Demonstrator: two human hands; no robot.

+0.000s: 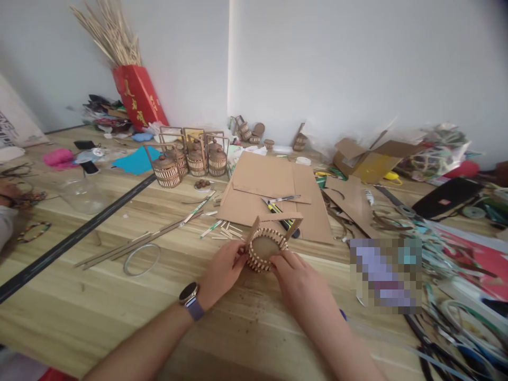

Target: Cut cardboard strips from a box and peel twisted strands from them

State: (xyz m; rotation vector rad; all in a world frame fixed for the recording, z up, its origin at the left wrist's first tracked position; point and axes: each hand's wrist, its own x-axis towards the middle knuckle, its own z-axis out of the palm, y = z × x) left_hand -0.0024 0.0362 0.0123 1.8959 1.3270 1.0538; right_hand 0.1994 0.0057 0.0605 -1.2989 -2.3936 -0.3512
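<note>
A small round basket (266,250) of brown and pale strips, with a squared handle, sits tilted near the middle of the wooden table. My left hand (227,265), wearing a watch on the wrist, grips its left side near the foot of the handle. On the right, my right hand (296,272) pinches the near right rim. Both hands have their fingers closed on the basket. Just behind it lies a sheet of cardboard (254,203) with a yellow and black cutter (283,222) and a pen (283,199). Short pale sticks (230,231) are scattered behind my left hand.
Several lidded baskets (197,159) stand at the back left. A metal ring (142,260), thin strips and a long black bar (79,233) lie on the left. Scissors (444,349), strips and an open box (373,159) crowd the right. Another person's hand (8,193) shows far left.
</note>
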